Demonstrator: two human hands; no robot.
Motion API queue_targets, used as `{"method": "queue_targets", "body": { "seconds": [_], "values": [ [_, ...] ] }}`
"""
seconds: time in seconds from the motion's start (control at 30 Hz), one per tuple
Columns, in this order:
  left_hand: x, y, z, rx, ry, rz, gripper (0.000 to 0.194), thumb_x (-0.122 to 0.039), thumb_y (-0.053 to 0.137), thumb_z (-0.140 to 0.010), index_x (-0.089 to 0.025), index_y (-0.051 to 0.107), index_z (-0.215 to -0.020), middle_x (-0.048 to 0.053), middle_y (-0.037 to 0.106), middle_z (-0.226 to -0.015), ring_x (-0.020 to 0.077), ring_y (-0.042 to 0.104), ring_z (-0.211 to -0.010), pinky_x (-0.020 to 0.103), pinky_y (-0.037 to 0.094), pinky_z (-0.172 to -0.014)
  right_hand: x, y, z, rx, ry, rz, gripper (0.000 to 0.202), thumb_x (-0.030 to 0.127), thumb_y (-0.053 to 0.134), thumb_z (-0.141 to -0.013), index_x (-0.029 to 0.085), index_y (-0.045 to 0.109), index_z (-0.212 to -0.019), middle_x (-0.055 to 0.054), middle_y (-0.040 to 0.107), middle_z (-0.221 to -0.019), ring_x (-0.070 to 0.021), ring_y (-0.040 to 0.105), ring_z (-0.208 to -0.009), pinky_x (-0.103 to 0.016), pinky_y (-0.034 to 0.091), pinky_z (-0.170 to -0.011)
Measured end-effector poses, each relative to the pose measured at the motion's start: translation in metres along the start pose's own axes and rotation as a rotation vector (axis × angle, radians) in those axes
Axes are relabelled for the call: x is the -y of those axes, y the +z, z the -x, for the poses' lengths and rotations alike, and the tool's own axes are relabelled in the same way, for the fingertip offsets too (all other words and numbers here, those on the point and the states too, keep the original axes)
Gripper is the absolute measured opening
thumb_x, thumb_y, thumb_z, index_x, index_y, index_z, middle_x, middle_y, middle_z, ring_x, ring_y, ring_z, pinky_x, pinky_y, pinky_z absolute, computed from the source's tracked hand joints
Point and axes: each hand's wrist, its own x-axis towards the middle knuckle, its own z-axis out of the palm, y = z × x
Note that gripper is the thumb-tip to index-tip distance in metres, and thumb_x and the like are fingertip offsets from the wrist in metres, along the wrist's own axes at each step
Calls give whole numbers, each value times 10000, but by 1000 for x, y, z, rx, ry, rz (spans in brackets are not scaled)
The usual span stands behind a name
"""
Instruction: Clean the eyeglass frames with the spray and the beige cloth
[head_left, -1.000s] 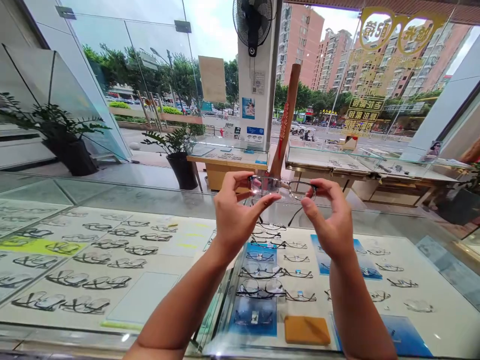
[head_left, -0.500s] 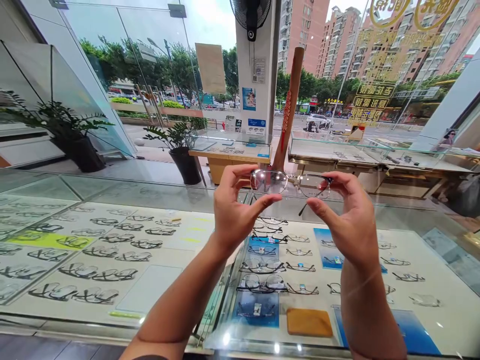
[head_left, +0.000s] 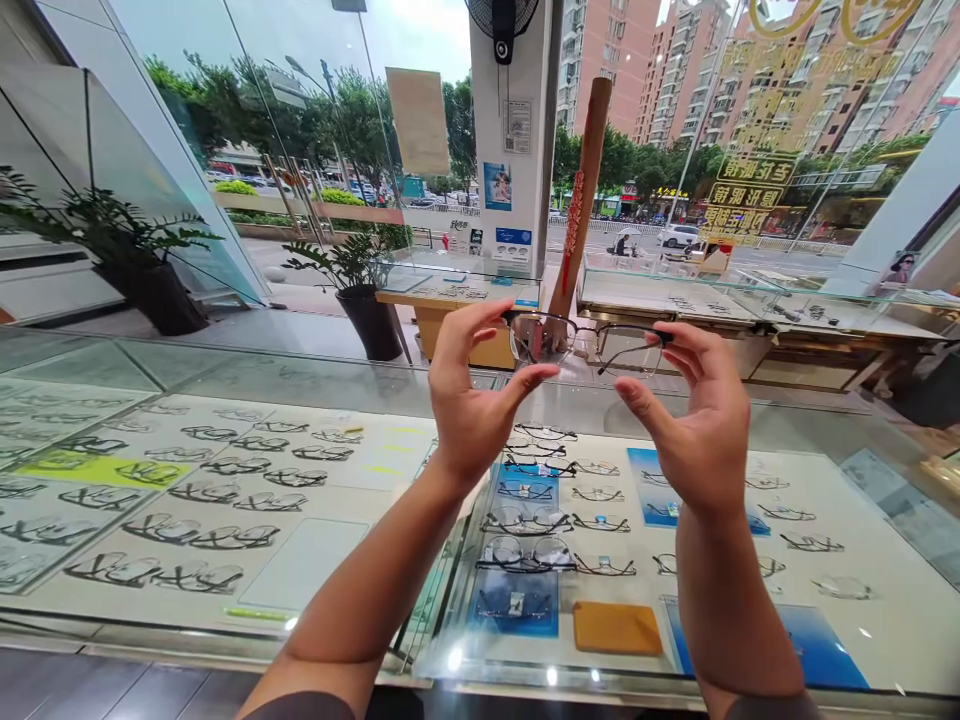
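Observation:
A pair of eyeglasses (head_left: 587, 333) with dark upper rims and clear lenses is held up in front of me, above the glass display counter. My left hand (head_left: 469, 395) grips its left end by the fingertips, the thumb apart below the lens. On the other end, the fingertips of my right hand (head_left: 697, 405) hold the dark corner near the hinge, with that thumb also spread below. The temples point away from me, and one shows through the right lens. Under my hands, rows of eyeglass frames (head_left: 529, 552) lie inside the counter.
More frames (head_left: 232, 535) fill the left half of the glass counter. A tan rectangular pad (head_left: 617, 628) lies near its front edge. Beyond stand a potted plant (head_left: 367, 315), a further showcase (head_left: 667, 305) and a leaning wooden post (head_left: 585, 190) before the windows.
The eyeglasses have risen slightly and tilted, so their dark upper rims show more and the right temple appears behind its lens. Both thumbs sit a little farther below the lenses.

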Motion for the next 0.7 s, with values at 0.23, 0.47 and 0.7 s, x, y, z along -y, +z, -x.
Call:
{"method": "queue_targets", "body": {
  "seconds": [0.23, 0.47, 0.7],
  "values": [
    [9, 5, 3, 7, -50, -36, 690, -566, 873, -847, -285, 652, -1437, 102, 724, -1352, 252, 719, -1176, 421, 616, -996, 2, -1, -3, -20, -36, 43, 517, 495, 833, -907, 284, 692, -1358, -73, 727, -1309, -288, 702, -1221, -527, 570, -1101],
    [15, 13, 7, -12, -136, -14, 600, -529, 882, -853, -249, 706, -1355, 103, 772, -1252, 247, 752, -1113, 430, 608, -973, -1, 0, -2, -45, -24, 117, 521, 495, 797, -939, 276, 691, -1400, -89, 762, -1296, -300, 730, -1188, -558, 595, -1075],
    [10, 9, 3, -28, -90, -74, 531, -529, 884, -848, -266, 747, -1289, 84, 767, -1228, 245, 730, -1107, 416, 600, -932, 1, -2, -1, -81, 2, 118, 458, 470, 842, -908, 264, 752, -1307, -72, 800, -1246, -285, 762, -1153, -538, 605, -1072]
  ]
}}
